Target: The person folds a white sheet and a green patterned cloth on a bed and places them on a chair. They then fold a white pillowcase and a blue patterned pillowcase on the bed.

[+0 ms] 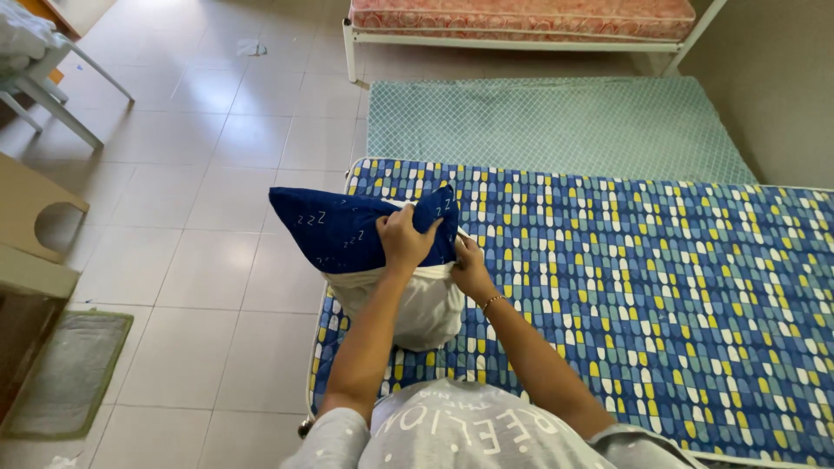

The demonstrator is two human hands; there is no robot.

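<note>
From the head view, the white pillow [408,308] stands at the left edge of the patterned mattress [660,287]. The left hand [405,240] is closed on the dark blue pillowcase [343,230]. The right hand [470,269] pinches its hem. It is better to pull both sides evenly, so the cloth does not bunch.

White pillow [408,308], half inside a dark blue pillowcase [343,230], stood on the patterned blue mattress [651,287]. Left hand [407,239] gripped the case's edge; right hand [472,267] held its far side. Green mattress [556,117] lay beyond.
</note>
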